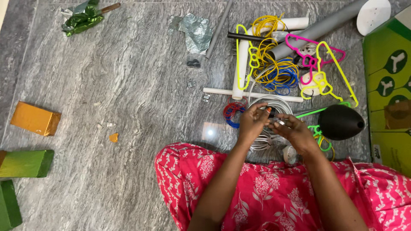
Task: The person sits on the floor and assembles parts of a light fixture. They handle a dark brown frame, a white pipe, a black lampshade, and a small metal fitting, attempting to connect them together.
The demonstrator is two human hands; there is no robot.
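Note:
My left hand (252,123) and my right hand (295,132) meet above a coil of white wire (274,105) on the grey stone floor (128,94). Both pinch a small shiny metal piece (279,122) between the fingertips; its exact kind is too small to tell. White wire strands (260,144) hang below my left hand. A red and blue wire coil (232,113) lies just left of my left hand. My lap in pink flowered cloth (265,192) fills the lower part of the view.
Yellow and blue wire coils (278,72), white pipes (252,92), a grey pipe (317,30) and neon hangers (325,68) lie beyond my hands. A black cone-shaped shade (340,122) sits right. A green carton (389,85) stands far right; orange (35,118) and green boxes (25,163) left.

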